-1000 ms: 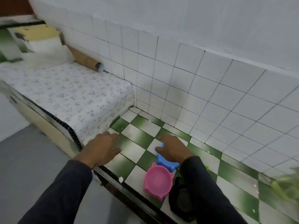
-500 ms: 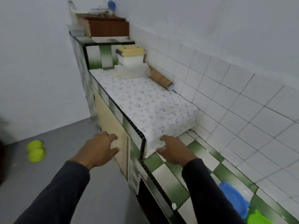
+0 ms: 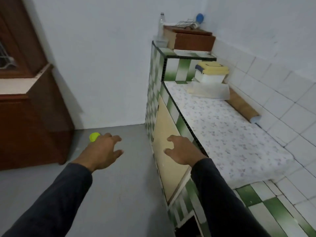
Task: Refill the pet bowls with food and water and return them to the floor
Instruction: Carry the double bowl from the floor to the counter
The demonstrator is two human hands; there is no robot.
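A yellow-green pet bowl (image 3: 93, 136) lies on the grey floor (image 3: 119, 185) near the foot of a brown wooden cabinet, partly hidden behind my left hand (image 3: 100, 151). That hand hovers over the floor with relaxed, spread fingers and holds nothing. My right hand (image 3: 181, 151) hangs in front of the cream cupboard door (image 3: 168, 151) of the tiled counter, fingers loosely curled and empty. The pink and blue bowls are out of view.
The green-and-white tiled counter (image 3: 266, 202) runs along the right, covered with a floral cloth (image 3: 230, 134). On it stand a yellow-lidded box (image 3: 211, 73) and a cardboard tube (image 3: 242, 106). A brown wooden cabinet (image 3: 30, 120) stands at left.
My view has swung left from the counter toward the floor. The pink and blue bowls left the view and the yellow-green bowl came in. Both hands stayed empty.
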